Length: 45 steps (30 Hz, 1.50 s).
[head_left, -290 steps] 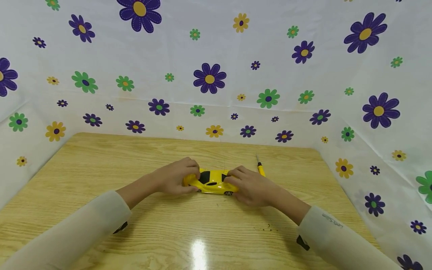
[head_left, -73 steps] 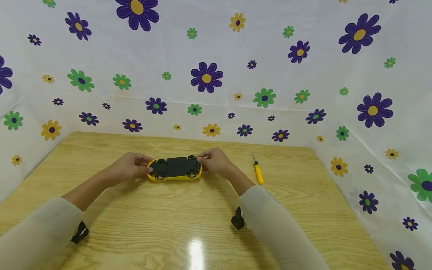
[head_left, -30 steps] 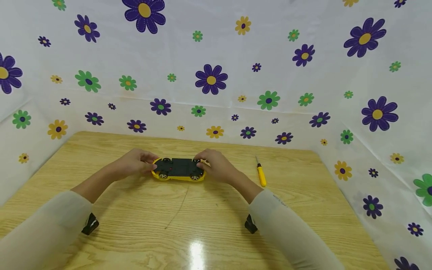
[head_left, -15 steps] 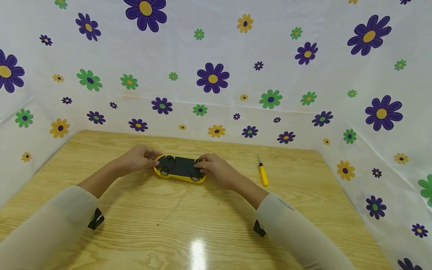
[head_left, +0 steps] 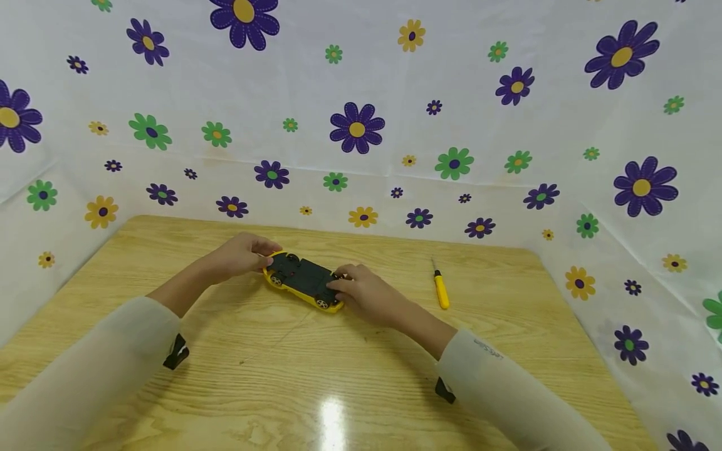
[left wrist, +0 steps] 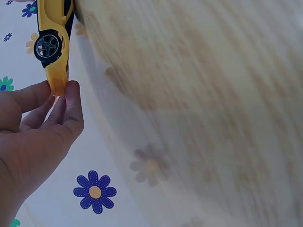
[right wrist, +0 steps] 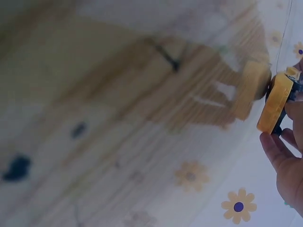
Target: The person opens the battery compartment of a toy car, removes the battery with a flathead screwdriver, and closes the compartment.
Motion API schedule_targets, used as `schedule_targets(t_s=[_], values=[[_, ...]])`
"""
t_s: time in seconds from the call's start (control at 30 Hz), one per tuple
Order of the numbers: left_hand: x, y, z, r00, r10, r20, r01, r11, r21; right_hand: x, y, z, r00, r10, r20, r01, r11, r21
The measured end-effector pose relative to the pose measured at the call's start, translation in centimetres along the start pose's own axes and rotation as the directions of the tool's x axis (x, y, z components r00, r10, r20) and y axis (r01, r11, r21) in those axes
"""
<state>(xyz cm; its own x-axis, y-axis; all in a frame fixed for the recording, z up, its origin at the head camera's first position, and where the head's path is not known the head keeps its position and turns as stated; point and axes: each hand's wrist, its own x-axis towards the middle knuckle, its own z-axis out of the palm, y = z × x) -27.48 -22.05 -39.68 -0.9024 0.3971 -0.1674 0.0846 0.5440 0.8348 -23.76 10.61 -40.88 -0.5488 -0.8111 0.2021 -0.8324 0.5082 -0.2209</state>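
A yellow toy car [head_left: 301, 279] lies upside down between my hands, its black underside and wheels turned upward. My left hand [head_left: 239, 257] pinches one end between thumb and fingers. At the other end my right hand [head_left: 369, 294] grips the car, thumb on the black base. The left wrist view shows the fingertips of my left hand [left wrist: 42, 118] at the tapered yellow end of the car [left wrist: 53, 28]. In the right wrist view, my right hand [right wrist: 289, 165] holds the other end of the car [right wrist: 276, 105], partly cut off by the frame.
A screwdriver [head_left: 441, 289] with a yellow handle lies to the right of my right hand, its tip pointing away. The wooden table [head_left: 254, 401] ends at a flower-patterned white sheet [head_left: 304, 81]. A thin dark line runs from the car toward the near side.
From lying roughly crosswise, the overturned car has turned, its left end moving away and its right end nearer. Both hands have moved with it. Much earlier it stood on its wheels.
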Motion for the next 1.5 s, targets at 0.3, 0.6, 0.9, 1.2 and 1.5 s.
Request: schedule_targets(t_s=[0.3, 0.6, 0.9, 1.2, 1.5], values=[[1.2, 1.0, 0.0, 0.999, 0.04, 0.016, -0.04, 0.999, -0.001, -0.8, -1.7, 0.3, 0.998, 0.058, 0.021, -0.056, 0.996, -0.068], [2.5, 1.0, 0.0, 0.999, 0.032, 0.006, -0.032, 0.999, -0.017, -0.8, -2.8, 0.3, 1.0, 0.015, 0.005, -0.014, 0.983, -0.183], [2.6, 0.4, 0.9, 0.993, -0.03, -0.111, 0.024, 0.998, -0.058, -0.7, -2.7, 0.4, 0.999, 0.002, 0.032, 0.002, 0.99, -0.141], [0.1, 1.8, 2.7, 0.954, -0.211, -0.212, 0.129, 0.929, -0.347, -0.6, -3.0, 0.6, 1.0, -0.01, 0.029, 0.014, 0.989, -0.149], [-1.8, 2.8, 5.0, 0.939, -0.331, -0.09, 0.221, 0.785, -0.579, -0.6, -3.1, 0.5, 1.0, -0.025, 0.019, 0.027, 0.988, -0.153]])
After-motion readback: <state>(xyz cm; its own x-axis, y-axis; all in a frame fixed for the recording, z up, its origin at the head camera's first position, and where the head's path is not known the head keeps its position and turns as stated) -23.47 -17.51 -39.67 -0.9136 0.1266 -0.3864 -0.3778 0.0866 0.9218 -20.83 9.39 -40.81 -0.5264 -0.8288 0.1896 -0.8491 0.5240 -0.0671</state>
